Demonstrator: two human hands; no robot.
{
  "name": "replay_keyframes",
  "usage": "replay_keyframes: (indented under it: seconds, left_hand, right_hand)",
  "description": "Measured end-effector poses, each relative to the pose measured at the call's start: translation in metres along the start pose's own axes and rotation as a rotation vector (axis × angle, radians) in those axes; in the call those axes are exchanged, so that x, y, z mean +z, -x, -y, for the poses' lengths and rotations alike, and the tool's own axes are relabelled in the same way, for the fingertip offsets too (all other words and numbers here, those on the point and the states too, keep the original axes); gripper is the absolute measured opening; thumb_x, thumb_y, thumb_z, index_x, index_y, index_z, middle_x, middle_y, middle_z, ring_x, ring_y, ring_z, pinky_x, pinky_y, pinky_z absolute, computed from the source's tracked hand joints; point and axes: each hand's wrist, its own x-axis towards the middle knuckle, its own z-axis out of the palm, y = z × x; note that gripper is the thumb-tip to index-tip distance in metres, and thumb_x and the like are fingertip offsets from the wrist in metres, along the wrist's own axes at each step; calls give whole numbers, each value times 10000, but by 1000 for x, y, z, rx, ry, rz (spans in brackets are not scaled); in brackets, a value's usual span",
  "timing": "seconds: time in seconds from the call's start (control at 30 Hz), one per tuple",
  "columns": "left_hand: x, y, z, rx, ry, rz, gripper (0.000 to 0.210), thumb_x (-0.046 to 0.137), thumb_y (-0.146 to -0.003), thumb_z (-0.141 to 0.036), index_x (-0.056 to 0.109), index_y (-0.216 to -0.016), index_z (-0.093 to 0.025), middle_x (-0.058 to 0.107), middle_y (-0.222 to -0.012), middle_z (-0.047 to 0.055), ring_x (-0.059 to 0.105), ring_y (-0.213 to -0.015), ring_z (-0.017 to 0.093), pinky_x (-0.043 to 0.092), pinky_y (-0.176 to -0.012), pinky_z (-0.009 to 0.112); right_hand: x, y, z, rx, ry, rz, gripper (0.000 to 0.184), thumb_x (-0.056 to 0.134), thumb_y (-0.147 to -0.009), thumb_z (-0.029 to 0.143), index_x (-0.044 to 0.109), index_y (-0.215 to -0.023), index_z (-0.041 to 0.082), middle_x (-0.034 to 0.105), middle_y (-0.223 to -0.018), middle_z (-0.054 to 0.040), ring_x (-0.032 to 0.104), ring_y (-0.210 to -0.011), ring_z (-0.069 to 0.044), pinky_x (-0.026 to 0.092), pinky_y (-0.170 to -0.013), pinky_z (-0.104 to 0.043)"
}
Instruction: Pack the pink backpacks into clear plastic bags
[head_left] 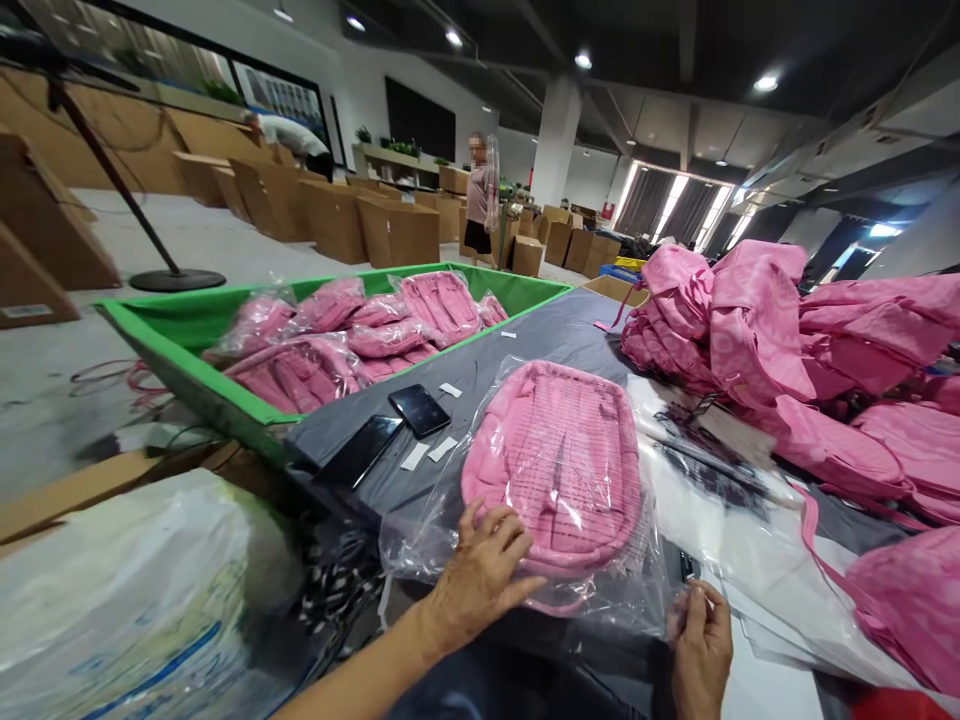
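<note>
Pink backpack (559,460) in a clear bag (420,545)

It lies on the grey table (559,325). At its near left edge the left hand (486,562) rests, fingers spread; past its near right corner, the right hand (703,640) pinches the clear bag. Beyond the backpack, leftward, stands a green bin (521,287).

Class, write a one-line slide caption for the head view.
Left hand on a pink backpack in clear plastic, right hand at the plastic's edge.
</note>
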Motion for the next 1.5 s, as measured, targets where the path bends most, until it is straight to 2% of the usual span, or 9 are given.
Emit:
replay_keyframes:
  seconds: [0.17, 0.37, 0.47, 0.67, 0.73, 0.93, 1.13, 1.27, 1.5]
  left_hand:
    - [-3, -6, -9, 36, -27, 229, 262, 773, -883, -406, 612, -953, -212, 675, -1025, 32, 572, -1069, 277, 264, -1078, 489]
    - [-13, -3, -3, -65, 82, 358, 163, 723, -938, -311, 600, -923, -204, 635, -920, -3, 552, -952, 229, 303, -984, 454]
    - [-11, -7, 2, 6, 89, 342, 163, 591, -1020, -304, 610, -885, -215, 636, -917, -1, 546, -956, 211, 299, -987, 437]
    - [-2, -18, 13, 287, -117, 103, 261, 453, -1073, -219, 596, -854, -207, 636, -841, -18, 556, -951, 187, 267, -1065, 409]
    - [2, -23, 18, 333, -130, 135, 287, 402, -1083, -193, 612, -887, -202, 643, -872, -3, 565, -1004, 190, 266, -1096, 422]
    - [16, -37, 35, 144, 182, 470, 412, 347, -1101, -363, 583, -818, -182, 618, -835, 8, 546, -811, 165, 416, -816, 323]
    - [20, -33, 40, 12, 359, 562, 540, 249, -1090, -504, 566, -792, -185, 592, -848, 26, 510, -813, 183, 388, -803, 343]
    - [23, -33, 40, -6, 399, 543, 575, 243, -1086, -528, 586, -774, -188, 607, -824, 28, 532, -800, 187, 400, -788, 348]
    - [39, -19, 56, 37, 462, 394, 511, 358, -1050, -531, 685, -794, -233, 680, -793, 6, 623, -756, 173, 510, -752, 318]
  right_hand:
    - [-2, 2, -4, -52, -69, 37, 673, 700, -701, 801, 550, -1023, 230, 533, -666, 78, 433, -440, -87, 340, -375, -204]
    - [0, 4, -4, -76, -84, 24, 606, 679, -755, 753, 533, -1009, 222, 520, -666, 78, 429, -429, -90, 337, -367, -220]
    - [1, 5, -2, -84, -78, 22, 633, 674, -739, 777, 537, -1005, 220, 526, -653, 80, 431, -422, -90, 343, -362, -223]
    - [-2, 5, 0, -62, -39, 0, 665, 680, -683, 829, 528, -915, 224, 514, -585, 91, 459, -409, -105, 361, -357, -233]
    - [-4, 5, 1, -48, -26, -22, 682, 682, -657, 848, 521, -898, 230, 508, -567, 92, 472, -408, -115, 367, -357, -240]
    - [-3, -8, 3, -32, 134, 26, 635, 617, -687, 850, 510, -847, 245, 448, -498, 100, 423, -385, -117, 347, -385, -258]
    - [1, -28, 4, 212, 85, 146, 654, 720, -494, 764, 572, -824, 218, 542, -570, 54, 482, -433, -149, 368, -401, -284]
    - [-54, -21, 14, 50, 259, 14, 671, 702, -534, 770, 639, -884, 202, 687, -802, -41, 672, -746, -235, 547, -663, -332]
    - [-224, 27, 62, -39, 803, -480, 743, 531, -592, 912, 714, -875, 249, 718, -797, -77, 648, -690, -281, 482, -622, -383]
